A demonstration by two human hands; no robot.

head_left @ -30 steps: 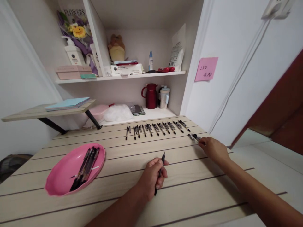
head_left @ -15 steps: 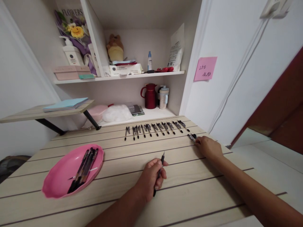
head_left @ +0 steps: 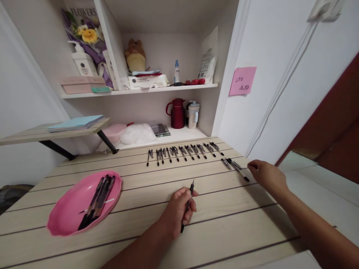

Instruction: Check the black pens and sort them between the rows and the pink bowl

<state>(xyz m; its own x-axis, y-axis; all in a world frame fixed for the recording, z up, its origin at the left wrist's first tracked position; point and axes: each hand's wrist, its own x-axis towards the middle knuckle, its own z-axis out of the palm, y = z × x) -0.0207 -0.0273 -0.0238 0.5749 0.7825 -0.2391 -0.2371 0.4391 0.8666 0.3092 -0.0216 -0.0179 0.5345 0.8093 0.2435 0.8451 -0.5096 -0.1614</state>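
Note:
My left hand (head_left: 181,211) is closed around an uncapped black pen (head_left: 192,187), its bare tip pointing up and away from me. To the right, my right hand (head_left: 267,177) hovers above the table edge with loosely bent fingers and nothing visible in them. Just left of it lie an uncapped pen (head_left: 238,170) and a cap (head_left: 236,163), side by side, with another clear cap (head_left: 226,164) next to them. Farther back, a row of uncapped pens (head_left: 181,153) and their caps stretches across the table. Several capped pens (head_left: 98,201) rest in a pink dish (head_left: 63,209) on the left.
The slatted wooden table (head_left: 146,201) meets a white cabinet at the back. A small raised shelf (head_left: 17,139) with blue paper (head_left: 75,122) stands at the left. In the cabinet are a red jug (head_left: 177,114), a cup (head_left: 193,116) and a white fluffy bundle (head_left: 138,133).
My right hand has let go of the pen and cap at the right end and moved right, away from them. My left hand still holds its pen in nearly the same place.

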